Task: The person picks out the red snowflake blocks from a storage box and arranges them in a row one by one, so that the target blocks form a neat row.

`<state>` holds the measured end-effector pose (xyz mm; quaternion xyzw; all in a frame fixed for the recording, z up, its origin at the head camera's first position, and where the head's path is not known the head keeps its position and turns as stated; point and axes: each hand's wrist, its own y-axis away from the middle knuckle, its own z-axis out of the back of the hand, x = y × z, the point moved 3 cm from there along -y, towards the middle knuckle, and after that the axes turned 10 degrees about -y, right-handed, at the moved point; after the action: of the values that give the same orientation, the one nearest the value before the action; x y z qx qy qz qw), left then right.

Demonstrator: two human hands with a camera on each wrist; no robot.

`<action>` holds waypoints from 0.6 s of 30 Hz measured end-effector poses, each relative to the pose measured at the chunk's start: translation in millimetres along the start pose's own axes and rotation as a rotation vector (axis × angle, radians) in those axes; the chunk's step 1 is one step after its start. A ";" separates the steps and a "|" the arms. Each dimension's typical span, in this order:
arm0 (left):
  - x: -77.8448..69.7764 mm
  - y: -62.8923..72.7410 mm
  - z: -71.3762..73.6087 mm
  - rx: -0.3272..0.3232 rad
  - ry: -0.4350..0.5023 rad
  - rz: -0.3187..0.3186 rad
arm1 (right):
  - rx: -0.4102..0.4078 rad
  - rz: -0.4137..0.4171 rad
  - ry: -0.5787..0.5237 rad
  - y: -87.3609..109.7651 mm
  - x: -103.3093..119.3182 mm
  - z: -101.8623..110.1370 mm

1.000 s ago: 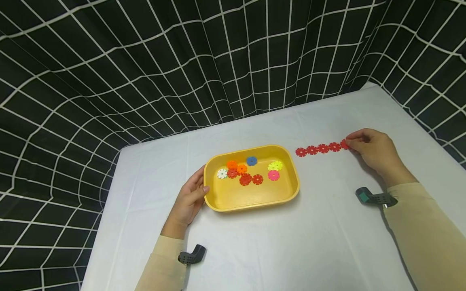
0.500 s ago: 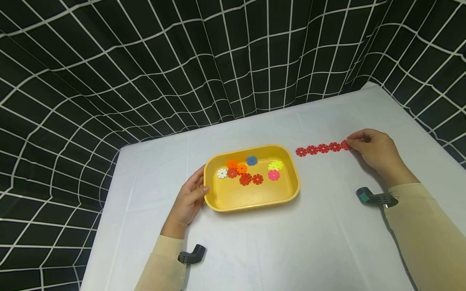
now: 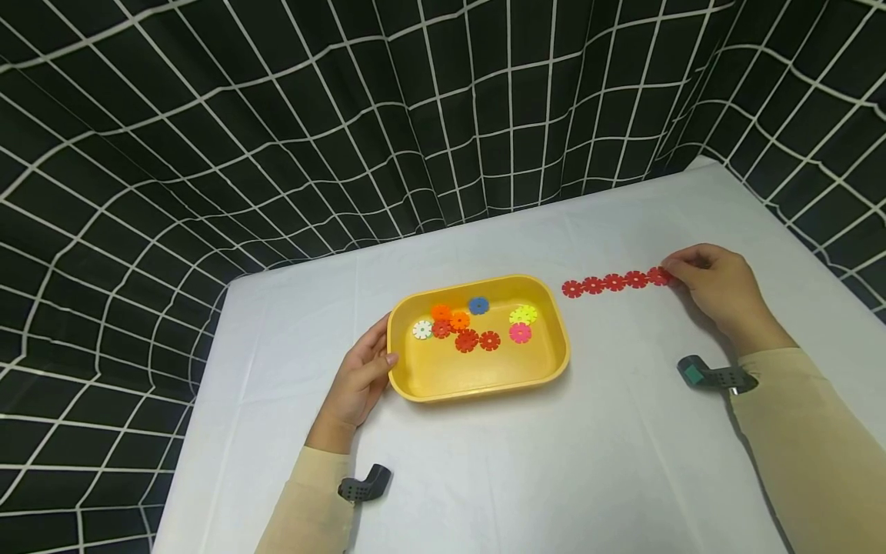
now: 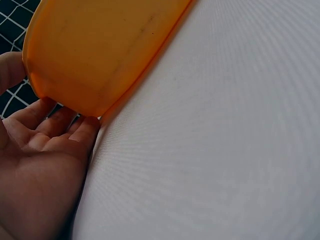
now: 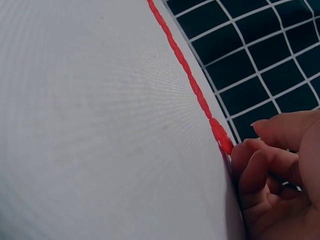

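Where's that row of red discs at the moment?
In the head view, the row of red discs lies on the white table, to the right of the yellow tray, its right end at the person's right hand.

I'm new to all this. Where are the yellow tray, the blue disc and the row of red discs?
Yellow tray (image 3: 477, 375): head view, bare floor near the front edge.
Blue disc (image 3: 474, 306): head view, flat face.
Row of red discs (image 3: 611, 283): head view, middle disc.
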<state>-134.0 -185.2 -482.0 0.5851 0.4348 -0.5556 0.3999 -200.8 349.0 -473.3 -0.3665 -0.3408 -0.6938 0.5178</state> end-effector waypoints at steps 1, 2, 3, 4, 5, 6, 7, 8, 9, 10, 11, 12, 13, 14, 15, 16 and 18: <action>0.0 0.0 0.1 0.000 -0.001 0.000 | -0.002 -0.002 -0.004 -0.2 0.0 0.1; 0.1 0.0 0.1 -0.001 -0.002 0.001 | -0.005 -0.005 -0.009 -0.4 0.0 0.1; 0.1 -0.1 0.1 -0.001 -0.002 0.001 | -0.007 -0.008 -0.015 -0.6 0.0 0.2; 0.2 -0.1 0.1 -0.001 -0.003 0.000 | -0.009 -0.009 -0.019 -0.8 0.2 0.1; 0.2 -0.1 0.1 -0.001 -0.004 -0.001 | -0.011 -0.010 -0.024 -0.9 0.3 0.2; 0.4 -0.1 0.2 -0.001 -0.005 -0.001 | -0.011 -0.011 -0.030 -1.0 0.5 0.2; 0.5 -0.2 0.3 -0.001 -0.005 -0.002 | -0.010 -0.012 -0.038 -0.9 0.6 0.3; 0.6 -0.1 0.3 -0.002 -0.004 -0.003 | -0.010 -0.012 -0.047 -0.8 0.9 0.3; 0.9 -0.2 0.5 -0.002 -0.004 -0.005 | -0.009 -0.013 -0.056 -0.7 1.1 0.3; 1.1 -0.2 0.7 -0.002 -0.003 -0.005 | -0.007 -0.012 -0.068 -0.5 1.4 0.3; 1.3 -0.1 0.9 -0.004 -0.002 -0.004 | -0.006 -0.010 -0.082 -0.3 1.6 0.3; 1.5 -0.1 1.0 -0.004 0.000 -0.004 | -0.003 -0.009 -0.097 -0.1 1.8 0.5; 1.8 -0.1 1.1 -0.004 0.001 -0.004 | -0.001 -0.005 -0.114 0.2 2.3 0.3; 2.2 -0.2 1.3 -0.004 0.002 -0.003 | 0.002 -0.003 -0.132 0.5 2.6 0.5; 2.5 -0.4 1.4 -0.003 0.001 -0.004 | 0.007 -0.002 -0.150 0.7 2.9 0.7; 2.6 -0.4 1.4 -0.003 0.001 -0.004 | 0.010 0.001 -0.170 1.2 3.4 0.7; 2.8 -0.5 1.4 -0.001 0.000 -0.006 | 0.022 0.002 -0.214 2.5 4.7 0.7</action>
<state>-134.9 -186.2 -484.9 0.5834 0.4371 -0.5566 0.3985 -199.2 346.8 -468.6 -0.4332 -0.4012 -0.6463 0.4833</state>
